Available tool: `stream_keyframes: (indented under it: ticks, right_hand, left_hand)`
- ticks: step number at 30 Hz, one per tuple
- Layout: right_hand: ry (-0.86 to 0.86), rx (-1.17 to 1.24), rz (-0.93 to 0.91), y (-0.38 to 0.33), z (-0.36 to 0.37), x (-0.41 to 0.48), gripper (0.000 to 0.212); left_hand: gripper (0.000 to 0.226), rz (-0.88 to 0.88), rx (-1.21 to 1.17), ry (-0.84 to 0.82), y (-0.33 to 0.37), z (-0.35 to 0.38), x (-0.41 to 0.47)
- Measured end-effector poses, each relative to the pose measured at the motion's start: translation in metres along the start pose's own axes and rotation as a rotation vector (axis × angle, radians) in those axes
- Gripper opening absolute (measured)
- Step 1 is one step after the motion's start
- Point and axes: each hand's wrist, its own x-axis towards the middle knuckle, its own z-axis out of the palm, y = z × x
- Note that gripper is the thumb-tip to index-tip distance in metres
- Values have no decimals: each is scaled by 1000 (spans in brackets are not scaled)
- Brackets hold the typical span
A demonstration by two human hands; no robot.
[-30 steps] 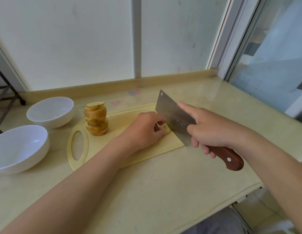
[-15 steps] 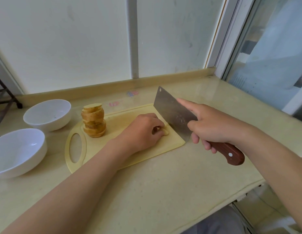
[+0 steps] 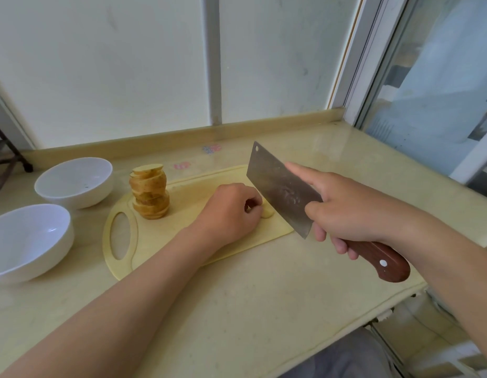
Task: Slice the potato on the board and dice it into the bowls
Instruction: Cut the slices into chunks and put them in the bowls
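A stack of potato slices (image 3: 150,194) stands at the left end of the pale yellow cutting board (image 3: 187,203). My left hand (image 3: 231,211) is curled over a small piece of potato (image 3: 267,212) near the board's right end; most of that piece is hidden under the fingers. My right hand (image 3: 343,211) grips the cleaver (image 3: 280,189) by its brown wooden handle, forefinger laid along the blade. The blade is raised just right of the left hand's knuckles. Two white bowls (image 3: 73,181) (image 3: 27,238) sit left of the board, both without potato.
The board lies on a beige stone counter (image 3: 236,296) with a low kerb and white window panels behind. The counter's front edge runs diagonally at the lower right. A dark metal rack leg (image 3: 10,154) stands at the far left.
The cleaver has lifted slightly and stays beside my left hand's knuckles. My left hand has kept its hold on the potato piece. The camera view has shifted a little.
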Motion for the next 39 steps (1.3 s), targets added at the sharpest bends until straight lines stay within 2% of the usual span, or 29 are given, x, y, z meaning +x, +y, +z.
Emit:
stream_keyframes:
  ticks: [8,29,39]
  right_hand:
    - [9,-7,-1,-6,5,-5,84]
    - [1,-21,37,-19,11,-15,82]
    - [20,-16,45,-20,22,-14,82]
  left_hand:
    - [11,-8,-34,-46,-4,-3,-2]
    - [8,59,-17,-49,-8,-3,-4]
    - [10,29,-53,-46,-8,-7,-5]
